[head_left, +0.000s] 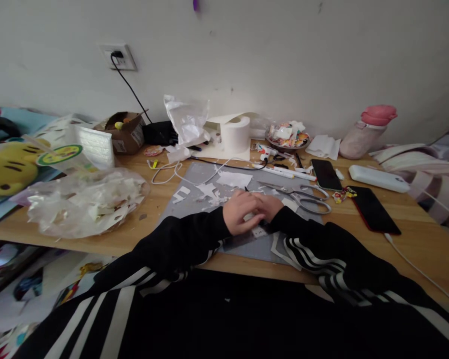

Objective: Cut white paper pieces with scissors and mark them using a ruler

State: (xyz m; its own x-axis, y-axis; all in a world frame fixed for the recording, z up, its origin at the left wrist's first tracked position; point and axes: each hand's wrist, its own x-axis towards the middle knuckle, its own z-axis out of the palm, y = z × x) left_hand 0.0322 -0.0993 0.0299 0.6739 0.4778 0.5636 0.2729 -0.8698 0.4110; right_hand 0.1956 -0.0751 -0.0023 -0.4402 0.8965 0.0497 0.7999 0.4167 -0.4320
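My left hand (242, 212) and my right hand (270, 205) meet over the grey mat (194, 207), the left partly covering the right. The left fingers curl over a small pale piece; what exactly they grip is hidden. A dark pointed tip (246, 189) sticks up behind the hands, apparently from the right hand, whose fingers are mostly covered. Below the hands lies a dark flat piece with white marks (259, 232). Scissors (303, 196) rest just right of the hands. White paper scraps (208, 191) lie behind and left of them.
A crumpled plastic bag (86, 204) and a lidded cup (65, 158) stand left. Along the back are a cardboard box (129, 137), paper roll (235, 135) and bowl of scraps (288, 135). At right are two phones (376, 209), a white power bank (378, 178) and a pink bottle (362, 134).
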